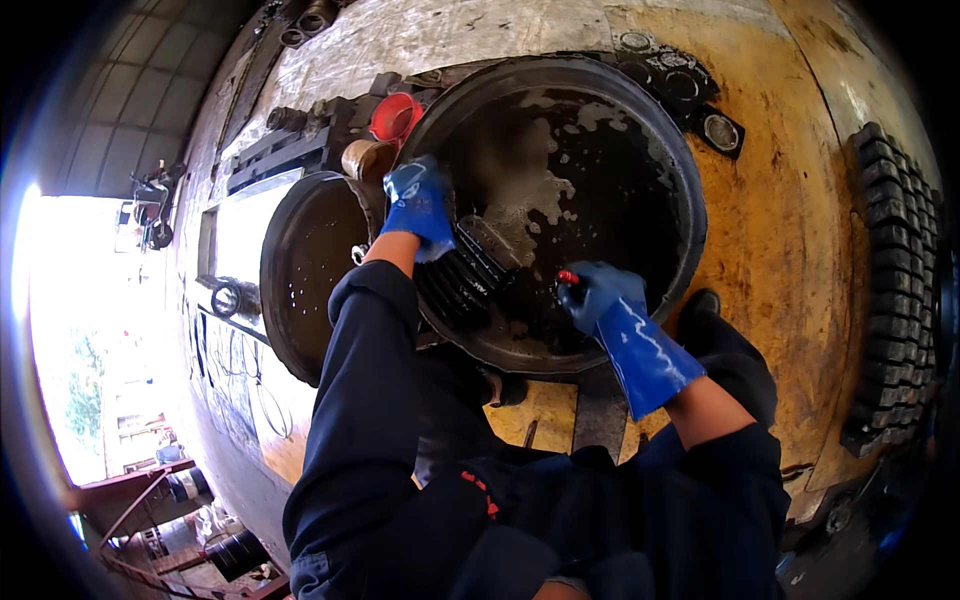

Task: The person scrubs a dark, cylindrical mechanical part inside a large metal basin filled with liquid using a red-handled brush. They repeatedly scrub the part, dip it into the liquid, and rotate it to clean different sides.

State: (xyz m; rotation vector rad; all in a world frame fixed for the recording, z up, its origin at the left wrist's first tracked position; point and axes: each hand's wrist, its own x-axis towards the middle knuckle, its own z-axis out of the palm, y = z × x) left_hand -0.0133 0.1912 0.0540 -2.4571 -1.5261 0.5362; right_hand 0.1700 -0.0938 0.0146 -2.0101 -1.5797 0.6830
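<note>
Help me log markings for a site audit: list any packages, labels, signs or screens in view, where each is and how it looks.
Painted markings: dark hand-drawn lettering and loops on the pale tank wall, left of the left arm, below the open round lid.
Tape roll: tan, beside a red cap, just above the left hand.
No printed labels, signs or screens show; the right hand holds a red-tipped tool inside the hatch.

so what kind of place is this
Probably a repair yard or workshop for heavy machinery: a big yellow machine body, a round open hatch with soapy water inside, a heavy track, and a corrugated shed roof.
</note>
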